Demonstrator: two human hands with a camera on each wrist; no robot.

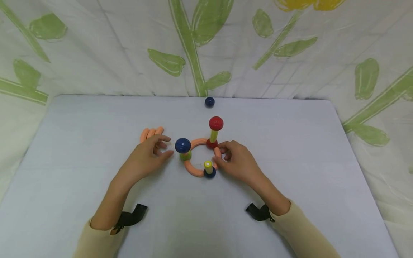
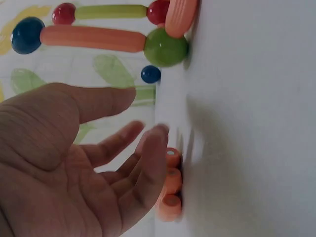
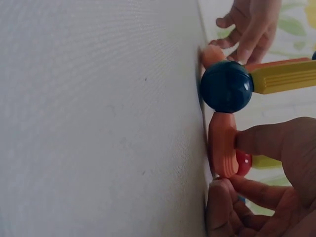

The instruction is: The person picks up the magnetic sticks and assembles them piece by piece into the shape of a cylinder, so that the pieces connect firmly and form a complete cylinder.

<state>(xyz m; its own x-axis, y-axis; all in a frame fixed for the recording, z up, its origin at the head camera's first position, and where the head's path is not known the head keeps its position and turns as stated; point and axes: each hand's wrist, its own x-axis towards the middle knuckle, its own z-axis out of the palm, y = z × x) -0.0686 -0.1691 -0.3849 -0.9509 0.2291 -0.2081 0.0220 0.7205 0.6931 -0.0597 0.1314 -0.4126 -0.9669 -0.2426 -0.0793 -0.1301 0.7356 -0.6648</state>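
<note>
A ring of orange curved rods joined by balls lies on the table. My right hand pinches the curved rod on the ring's right side between thumb and fingers. That rod meets the dark blue ball, from which a yellow rod stands up. At the ring's back, a red ball bears a yellow-green rod topped by another red ball. The green ball on the left bears an orange rod with a blue ball on top. My left hand, fingers loosely bent, holds nothing beside it.
Three loose orange curved rods lie just behind my left hand. A single blue ball rests near the far edge of the white table. Behind it hangs a white cloth with green leaf patterns.
</note>
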